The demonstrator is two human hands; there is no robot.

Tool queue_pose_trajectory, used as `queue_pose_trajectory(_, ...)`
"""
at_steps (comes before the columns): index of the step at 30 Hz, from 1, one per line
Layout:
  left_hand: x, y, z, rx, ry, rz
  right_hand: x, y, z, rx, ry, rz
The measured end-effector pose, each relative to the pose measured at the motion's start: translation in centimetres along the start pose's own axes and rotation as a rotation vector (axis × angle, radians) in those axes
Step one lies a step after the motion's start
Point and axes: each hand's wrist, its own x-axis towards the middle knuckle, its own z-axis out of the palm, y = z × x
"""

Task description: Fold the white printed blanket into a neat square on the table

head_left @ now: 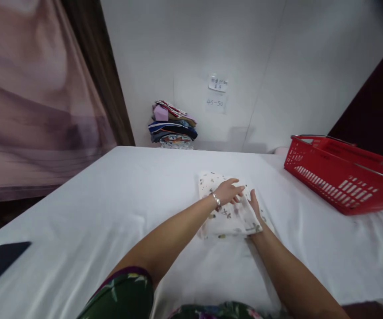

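Printed cloth (227, 227) folded on white sheet (158, 177)
Left hand (228, 191) spreads open over it; right hand (255, 204) at the fold, grip unclear. Likely light, soft, limp; best held by folded edges.

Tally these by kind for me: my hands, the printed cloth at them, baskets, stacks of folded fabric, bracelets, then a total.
Left hand and right hand: 2
Cloth: 1
Basket: 1
Stack: 1
Bracelet: 1
Total: 6

cloth (228, 219) white, small brown-green print; tablecloth (128, 195) plain white; basket (340, 166) red; curtain (35, 93) pink
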Motion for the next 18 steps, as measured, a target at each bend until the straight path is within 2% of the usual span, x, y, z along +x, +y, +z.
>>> queue_pose_trajectory(3,-1.6,-2.9,-0.6,0.239,0.285,0.183,-0.4,0.0,-0.7,0.091,0.025,0.077)
queue_pose_trajectory(5,-2.9,-4.7,-1.7,0.402,0.385,0.249,-0.2,0.0,-0.1,0.097,0.024,0.13)
queue_pose_trajectory(8,-4.8,-6.7,-2.6,0.61,0.377,0.298,0.0,-0.1,0.6,0.055,0.026,0.149)
queue_pose_trajectory(11,-5.8,-7.9,-2.1,0.698,0.358,0.23,0.0,-0.2,0.4,-0.05,0.067,0.123)
queue_pose_trajectory(15,-5.8,-8.9,-1.2,0.649,0.365,0.154,0.1,-0.8,-1.1,-0.233,0.149,0.083)
queue_pose_trajectory(18,-5.6,-9.4,-1.1,0.547,0.392,0.127,0.5,-1.3,-1.8,-0.29,0.197,0.07)
